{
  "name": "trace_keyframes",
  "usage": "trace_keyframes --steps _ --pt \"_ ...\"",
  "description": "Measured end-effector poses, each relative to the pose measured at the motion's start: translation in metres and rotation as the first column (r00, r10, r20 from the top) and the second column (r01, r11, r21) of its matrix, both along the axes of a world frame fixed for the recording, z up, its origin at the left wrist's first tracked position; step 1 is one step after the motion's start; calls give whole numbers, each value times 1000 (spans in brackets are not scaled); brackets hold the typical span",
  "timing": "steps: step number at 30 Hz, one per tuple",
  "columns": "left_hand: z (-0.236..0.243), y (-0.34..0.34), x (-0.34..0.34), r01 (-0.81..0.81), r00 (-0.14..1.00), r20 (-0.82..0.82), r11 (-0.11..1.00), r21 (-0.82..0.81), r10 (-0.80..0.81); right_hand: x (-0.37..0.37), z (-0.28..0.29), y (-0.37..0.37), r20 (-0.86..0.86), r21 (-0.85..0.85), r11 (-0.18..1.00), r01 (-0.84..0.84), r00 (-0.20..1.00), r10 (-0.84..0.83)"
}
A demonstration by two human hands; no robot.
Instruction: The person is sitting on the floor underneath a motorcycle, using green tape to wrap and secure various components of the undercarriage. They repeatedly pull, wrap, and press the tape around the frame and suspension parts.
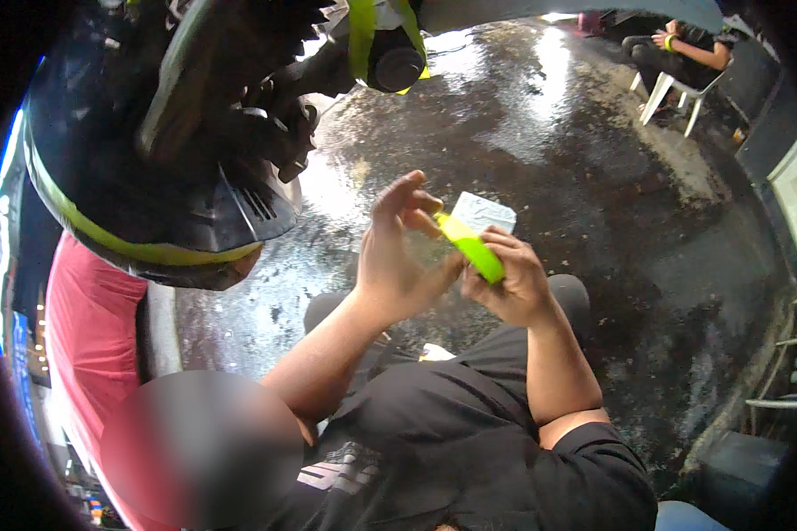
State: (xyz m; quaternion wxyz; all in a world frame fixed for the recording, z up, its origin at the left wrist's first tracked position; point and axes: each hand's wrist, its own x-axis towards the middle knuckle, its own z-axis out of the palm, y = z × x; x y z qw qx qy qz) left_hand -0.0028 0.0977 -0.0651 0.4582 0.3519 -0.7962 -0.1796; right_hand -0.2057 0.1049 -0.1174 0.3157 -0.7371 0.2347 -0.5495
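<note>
The right hand [520,281] grasps one lime-green piece [474,250] — the left hand [391,265], released, curves beside it.

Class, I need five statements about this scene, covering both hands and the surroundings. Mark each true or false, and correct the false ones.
1. The right hand holds a bright yellow-green object. True.
2. The left hand is clenched into a fist. False: it is open.
3. A red covering shows along the left side. True.
4. The seated person at upper right uses a red stool. False: it is a white chair.
5. The dark floor shows bright reflections. True.
</note>
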Motion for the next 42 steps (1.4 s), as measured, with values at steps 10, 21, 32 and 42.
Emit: trace_keyframes --steps 10,21,32,42 --pt "40 -101 -25 -426 905 -219 782 -455 366 -6 -104 -33 171 417 904 94 969 -179" --pt "78 -93 -22 -312 922 -312 917 -249 229 -18 -110 -43 144 610 781 135 950 -277" --pt "69 -128 -47 -532 836 -451 658 -533 311 -14 -105 -46 184 630 771 91 947 -263" --pt "65 -109 -39 -347 926 -310 813 -468 216 -12 -112 -45 172 667 740 82 950 -261"
